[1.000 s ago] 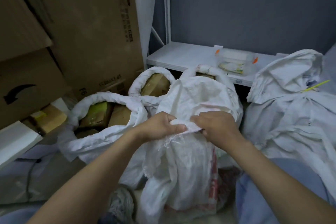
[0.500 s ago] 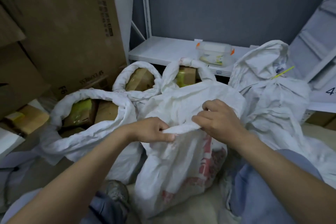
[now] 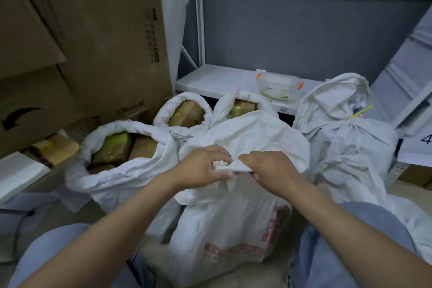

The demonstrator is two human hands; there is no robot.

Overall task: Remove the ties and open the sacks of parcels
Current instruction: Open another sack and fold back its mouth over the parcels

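Far left, the cardboard boxes (image 3: 93,42) stand tall at the floor's left edge. Right in front of them sits the first open sack (image 3: 121,170), rim rolled down, brown and yellow-green parcels showing inside. Behind it is a second open sack (image 3: 184,100), and beside that a third open sack (image 3: 245,97), both rolled open with parcels in view.

Now the middle: the centre sack (image 3: 233,217), white with red print, stands on the floor between the person's knees. The left hand (image 3: 201,168) has its fingers curled, pinching a fold of the cloth at the top. The right hand (image 3: 271,168) is just beside it, gripping the same fold from the other side. No telling whether a tie sits under that bunched cloth.

Behind, on the front edge of the white shelf (image 3: 217,79), is a clear plastic tub (image 3: 278,86) with orange clips.

On the right stands the tied sack (image 3: 346,142), neck cinched, its yellow tie (image 3: 360,112) poking out.
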